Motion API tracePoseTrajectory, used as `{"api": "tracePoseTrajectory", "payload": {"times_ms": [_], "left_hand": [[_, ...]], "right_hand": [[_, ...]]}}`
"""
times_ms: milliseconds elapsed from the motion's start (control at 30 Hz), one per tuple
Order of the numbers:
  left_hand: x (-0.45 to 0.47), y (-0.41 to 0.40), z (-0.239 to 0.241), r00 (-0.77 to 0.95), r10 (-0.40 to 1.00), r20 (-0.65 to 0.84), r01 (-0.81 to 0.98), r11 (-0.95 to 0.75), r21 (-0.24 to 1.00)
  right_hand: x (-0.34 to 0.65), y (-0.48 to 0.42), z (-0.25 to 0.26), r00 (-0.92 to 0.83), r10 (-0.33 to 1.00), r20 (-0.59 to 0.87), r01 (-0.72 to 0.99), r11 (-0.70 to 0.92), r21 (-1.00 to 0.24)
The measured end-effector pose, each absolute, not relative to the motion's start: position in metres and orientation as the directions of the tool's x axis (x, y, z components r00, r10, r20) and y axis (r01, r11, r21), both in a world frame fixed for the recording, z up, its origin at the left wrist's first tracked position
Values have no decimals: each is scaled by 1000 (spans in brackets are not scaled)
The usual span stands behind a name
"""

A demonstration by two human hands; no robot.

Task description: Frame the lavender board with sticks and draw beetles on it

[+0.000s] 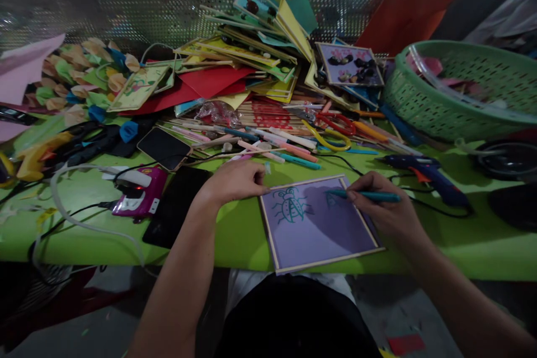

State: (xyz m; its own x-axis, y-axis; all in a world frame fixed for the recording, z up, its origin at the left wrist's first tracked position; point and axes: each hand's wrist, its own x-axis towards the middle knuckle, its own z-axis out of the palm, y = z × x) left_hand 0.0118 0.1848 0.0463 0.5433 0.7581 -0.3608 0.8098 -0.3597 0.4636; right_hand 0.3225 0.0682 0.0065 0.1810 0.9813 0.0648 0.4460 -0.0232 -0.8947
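Observation:
A purple card framed with thin wooden sticks lies on the green table in front of me. On its left half is a green drawing of a crab-like creature; a smaller green mark shows at the upper right. My right hand grips a teal marker, its tip at that mark. My left hand rests by the card's top left corner with its fingers curled and pressed together. What they hold, if anything, is hidden. Just beyond those fingertips is a small teal piece.
Markers, yellow-handled scissors and stacked framed cards fill the back. A green basket and a blue glue gun sit right. Left are a phone, a black tablet-like slab and a magenta power strip with cables.

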Motion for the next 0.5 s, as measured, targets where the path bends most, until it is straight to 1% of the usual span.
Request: {"api": "tracePoseTrajectory", "payload": {"times_ms": [267, 433, 500], "left_hand": [[11, 185, 45, 548, 761, -347, 804, -364, 471], [10, 186, 44, 551, 757, -351, 803, -366, 471], [10, 186, 45, 548, 757, -356, 808, -369, 459]], "right_hand": [[321, 68, 9, 129, 990, 54, 468, -12, -884], [321, 69, 10, 175, 979, 102, 469, 8, -883], [322, 69, 9, 188, 978, 93, 454, -2, -891]]}}
